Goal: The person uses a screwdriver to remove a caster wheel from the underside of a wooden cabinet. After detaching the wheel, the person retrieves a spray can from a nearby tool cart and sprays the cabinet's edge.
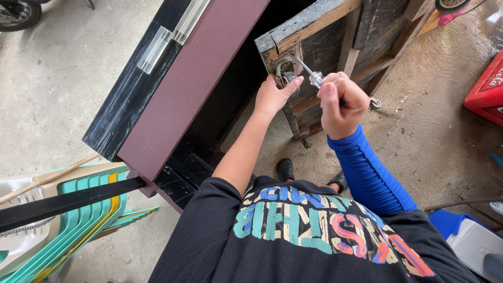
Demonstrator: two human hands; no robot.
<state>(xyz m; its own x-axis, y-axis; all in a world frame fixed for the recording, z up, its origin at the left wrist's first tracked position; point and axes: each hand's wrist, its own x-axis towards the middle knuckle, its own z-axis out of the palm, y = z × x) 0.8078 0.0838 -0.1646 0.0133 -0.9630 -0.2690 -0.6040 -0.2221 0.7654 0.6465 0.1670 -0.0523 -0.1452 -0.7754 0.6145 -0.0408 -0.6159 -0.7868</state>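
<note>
My right hand (341, 104), in a blue sleeve, is closed around a screwdriver (309, 72) with a clear handle. Its metal shaft points up-left at a metal hasp (283, 67) on the corner of a worn wooden door (335, 36). My left hand (276, 95), bare-armed, rests against the door edge just below the hasp, thumb stretched toward the fitting. Whether its fingers pinch the hasp is hidden. The door hangs open from a dark cabinet with a maroon top panel (194, 84).
A stack of green plastic chairs (78, 220) sits at the lower left under a black bar. Bare concrete floor (57, 78) lies to the left. A red crate (490, 89) stands at the right edge, and a blue and white box (471, 238) at the lower right.
</note>
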